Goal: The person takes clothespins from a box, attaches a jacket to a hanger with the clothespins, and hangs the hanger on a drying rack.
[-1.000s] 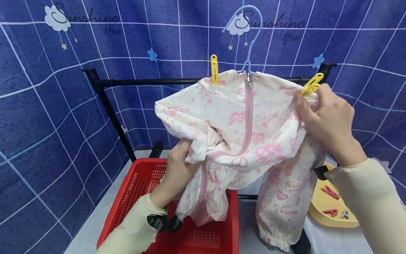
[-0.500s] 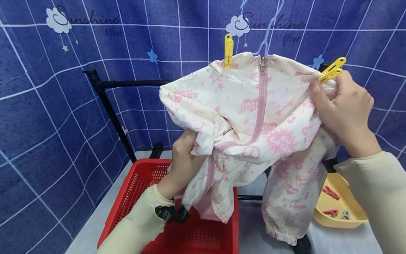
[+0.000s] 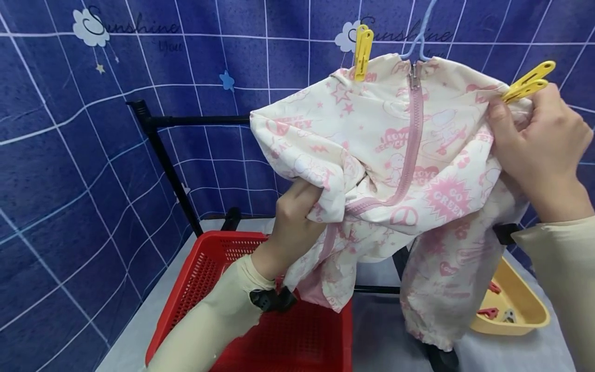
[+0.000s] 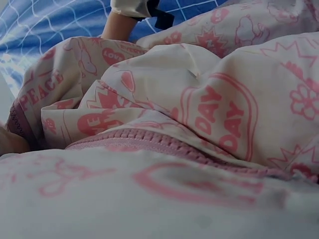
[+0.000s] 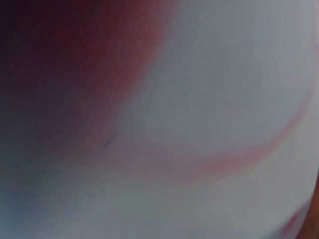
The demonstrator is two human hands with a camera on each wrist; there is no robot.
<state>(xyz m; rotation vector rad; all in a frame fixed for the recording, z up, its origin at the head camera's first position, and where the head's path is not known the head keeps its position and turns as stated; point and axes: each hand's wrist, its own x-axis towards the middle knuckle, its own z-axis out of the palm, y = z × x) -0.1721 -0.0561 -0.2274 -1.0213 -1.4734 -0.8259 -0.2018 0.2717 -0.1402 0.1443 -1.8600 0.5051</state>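
A cream jacket with pink prints and a pink zipper hangs on a blue hanger, whose hook top is out of the head view. Two yellow clothespins, one on the left and one on the right, are clipped at its shoulders. My left hand grips a bunched part of the jacket at lower left. At the right shoulder, just below the clothespin, my right hand pinches the cloth. Folded jacket fabric fills the left wrist view. The right wrist view is blurred by close cloth.
A red plastic basket stands below on the left. Behind the jacket runs a black rack. At lower right sits a yellow tray with a few red and grey clips. A blue patterned curtain forms the backdrop.
Both hands have moved up and to the right, carrying the jacket, hanger and clothespins with them. The hanger's hook has left the top of the head view. Both grips look the same.
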